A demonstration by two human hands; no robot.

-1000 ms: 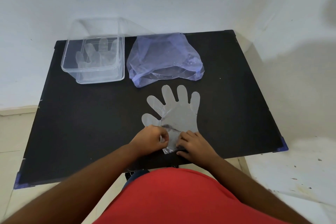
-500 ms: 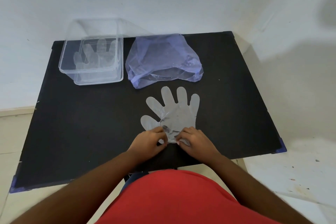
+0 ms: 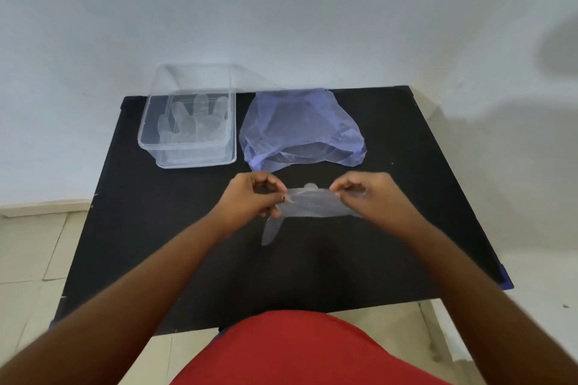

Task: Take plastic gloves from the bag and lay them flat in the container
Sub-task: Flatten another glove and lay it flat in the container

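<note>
A clear plastic glove [image 3: 312,205] hangs stretched between my two hands above the middle of the black table [image 3: 150,228]. My left hand [image 3: 250,197] pinches its left cuff edge, my right hand [image 3: 362,194] pinches the right edge, and the glove's thumb dangles below. A clear rectangular container [image 3: 162,147] stands at the back left with a glove lying flat inside [image 3: 194,122]. The blue translucent bag [image 3: 300,125] lies to its right, mouth toward me.
The table stands against a white wall, with tiled floor on both sides. My red shirt [image 3: 300,350] fills the bottom of the view, close to the table's near edge. Bare tabletop lies to the left and right of my hands.
The glove lay flat on the table with both hands at its cuff. Now both hands have lifted it off the table and carried it farther away, toward the bag, held taut.
</note>
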